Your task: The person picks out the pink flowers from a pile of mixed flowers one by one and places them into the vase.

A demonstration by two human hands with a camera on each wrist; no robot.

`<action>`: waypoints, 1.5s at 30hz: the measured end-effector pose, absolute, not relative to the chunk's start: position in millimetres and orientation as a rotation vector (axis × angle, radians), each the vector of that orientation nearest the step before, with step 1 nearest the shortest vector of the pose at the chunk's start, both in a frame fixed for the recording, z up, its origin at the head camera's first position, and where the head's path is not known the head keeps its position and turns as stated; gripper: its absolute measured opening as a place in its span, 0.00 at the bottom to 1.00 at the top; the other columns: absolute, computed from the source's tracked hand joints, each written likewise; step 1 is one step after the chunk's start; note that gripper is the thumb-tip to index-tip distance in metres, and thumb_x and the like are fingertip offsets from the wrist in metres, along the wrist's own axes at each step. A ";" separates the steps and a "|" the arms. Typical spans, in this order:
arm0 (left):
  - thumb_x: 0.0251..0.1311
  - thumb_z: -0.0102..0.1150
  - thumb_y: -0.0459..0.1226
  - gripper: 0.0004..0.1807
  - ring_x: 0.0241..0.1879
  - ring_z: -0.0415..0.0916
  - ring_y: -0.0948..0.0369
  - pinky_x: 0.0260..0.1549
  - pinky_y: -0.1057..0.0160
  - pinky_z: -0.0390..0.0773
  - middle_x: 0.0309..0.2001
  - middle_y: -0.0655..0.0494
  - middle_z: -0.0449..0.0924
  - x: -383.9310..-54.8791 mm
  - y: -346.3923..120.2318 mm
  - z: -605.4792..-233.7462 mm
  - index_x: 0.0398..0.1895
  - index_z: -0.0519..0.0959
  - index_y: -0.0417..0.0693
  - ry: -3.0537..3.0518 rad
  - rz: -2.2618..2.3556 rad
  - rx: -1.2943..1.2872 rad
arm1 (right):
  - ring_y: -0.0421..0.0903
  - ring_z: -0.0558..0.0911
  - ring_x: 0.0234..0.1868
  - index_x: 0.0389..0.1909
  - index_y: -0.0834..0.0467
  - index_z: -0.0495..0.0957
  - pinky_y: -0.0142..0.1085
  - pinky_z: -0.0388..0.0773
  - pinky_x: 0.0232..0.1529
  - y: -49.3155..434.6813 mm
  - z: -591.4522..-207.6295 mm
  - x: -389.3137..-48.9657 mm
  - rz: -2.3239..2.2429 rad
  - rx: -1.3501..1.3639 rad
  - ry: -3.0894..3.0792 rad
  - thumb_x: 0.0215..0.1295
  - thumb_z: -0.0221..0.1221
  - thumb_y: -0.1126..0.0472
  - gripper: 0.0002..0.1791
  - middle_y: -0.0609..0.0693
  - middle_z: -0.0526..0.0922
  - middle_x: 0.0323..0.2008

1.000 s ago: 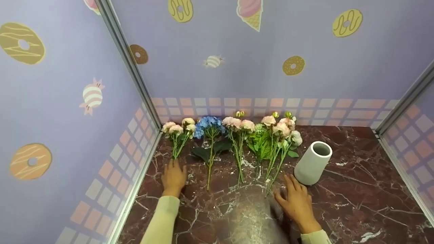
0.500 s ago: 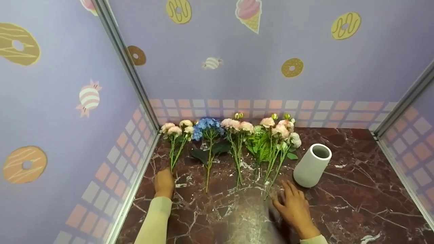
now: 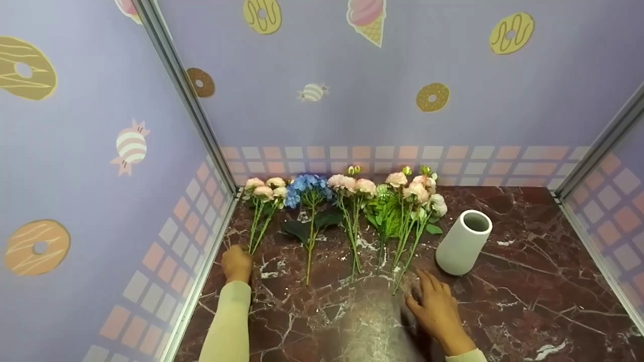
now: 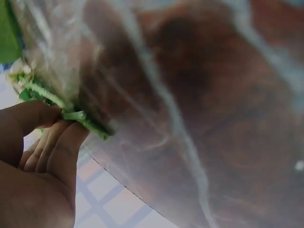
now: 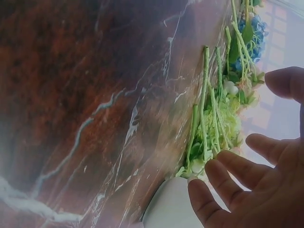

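Observation:
The leftmost bunch of pale pink flowers (image 3: 263,191) lies on the dark red marbled tabletop, its blooms toward the back wall. My left hand (image 3: 236,263) pinches the lower ends of its green stems; in the left wrist view thumb and fingers close on the cut stem ends (image 4: 97,128). My right hand (image 3: 435,306) is relaxed with fingers spread, low over or on the table; contact cannot be told. It holds nothing. Just beyond it stands a white vase (image 3: 460,249), its mouth facing up.
To the right of the held bunch lie a blue hydrangea (image 3: 308,188), another pink bunch (image 3: 352,186), a green leafy spray (image 3: 386,216) and more pink flowers (image 3: 416,192). A patterned side wall (image 3: 166,236) rises close to my left hand. The back wall (image 3: 377,115) stands behind the blooms.
My left hand has moved left and its fingers have curled onto the stem ends. The bunch's stems have swung and slid slightly toward me. My right hand has barely moved.

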State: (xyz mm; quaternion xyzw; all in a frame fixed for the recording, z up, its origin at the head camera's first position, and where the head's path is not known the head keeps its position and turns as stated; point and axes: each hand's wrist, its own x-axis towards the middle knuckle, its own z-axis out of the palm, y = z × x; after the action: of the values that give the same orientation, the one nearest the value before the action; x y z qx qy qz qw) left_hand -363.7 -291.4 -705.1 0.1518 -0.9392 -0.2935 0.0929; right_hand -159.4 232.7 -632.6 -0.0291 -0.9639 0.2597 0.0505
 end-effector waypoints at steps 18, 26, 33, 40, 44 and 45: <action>0.72 0.65 0.27 0.15 0.48 0.94 0.37 0.46 0.44 0.93 0.51 0.32 0.94 -315.2 -279.7 -651.6 0.58 0.91 0.32 -2.621 -1.231 0.482 | 0.72 0.81 0.68 0.80 0.62 0.74 0.74 0.82 0.60 238.7 -634.7 -155.9 0.825 -0.114 -2.902 0.70 0.74 0.52 0.41 0.68 0.82 0.74; 0.69 0.71 0.25 0.13 0.43 0.93 0.44 0.37 0.58 0.92 0.46 0.36 0.94 -294.8 -254.9 -641.8 0.54 0.91 0.34 -2.528 -1.425 0.473 | 0.74 0.81 0.68 0.79 0.63 0.75 0.75 0.82 0.61 235.9 -636.9 -157.4 0.825 -0.101 -2.894 0.70 0.74 0.54 0.39 0.70 0.83 0.72; 0.65 0.74 0.25 0.13 0.43 0.93 0.49 0.39 0.59 0.93 0.47 0.38 0.94 -277.5 -225.4 -645.8 0.53 0.92 0.34 -2.493 -1.537 0.417 | 0.73 0.83 0.68 0.77 0.64 0.77 0.74 0.81 0.64 234.5 -638.8 -159.2 0.848 -0.174 -2.883 0.69 0.74 0.55 0.39 0.70 0.85 0.69; 0.69 0.71 0.22 0.17 0.47 0.92 0.49 0.41 0.59 0.95 0.51 0.32 0.91 -255.8 -185.5 -632.5 0.59 0.87 0.26 -2.483 -1.718 0.380 | 0.74 0.84 0.66 0.77 0.66 0.77 0.71 0.81 0.69 236.8 -640.3 -159.3 0.872 -0.183 -2.877 0.67 0.73 0.57 0.39 0.71 0.85 0.69; 0.68 0.71 0.20 0.16 0.43 0.90 0.54 0.36 0.63 0.93 0.47 0.35 0.90 -249.0 -166.8 -634.4 0.58 0.86 0.24 -2.437 -1.842 0.331 | 0.76 0.84 0.66 0.76 0.67 0.77 0.70 0.80 0.70 239.0 -640.1 -157.7 0.894 -0.186 -2.864 0.67 0.73 0.58 0.38 0.72 0.85 0.68; 0.68 0.71 0.20 0.16 0.41 0.89 0.56 0.35 0.65 0.92 0.46 0.35 0.90 -247.5 -163.4 -634.9 0.57 0.86 0.24 -2.436 -1.848 0.322 | 0.76 0.84 0.66 0.76 0.67 0.77 0.70 0.80 0.70 239.5 -640.4 -157.6 0.900 -0.188 -2.865 0.67 0.73 0.58 0.38 0.72 0.85 0.68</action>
State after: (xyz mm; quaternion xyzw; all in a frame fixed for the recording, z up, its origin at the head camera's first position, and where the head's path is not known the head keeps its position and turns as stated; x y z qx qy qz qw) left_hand -247.5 -163.4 -634.9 0.1046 -0.7918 -0.6008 0.0333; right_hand -157.6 239.5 -640.4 -0.0624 -0.9501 0.2984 0.0664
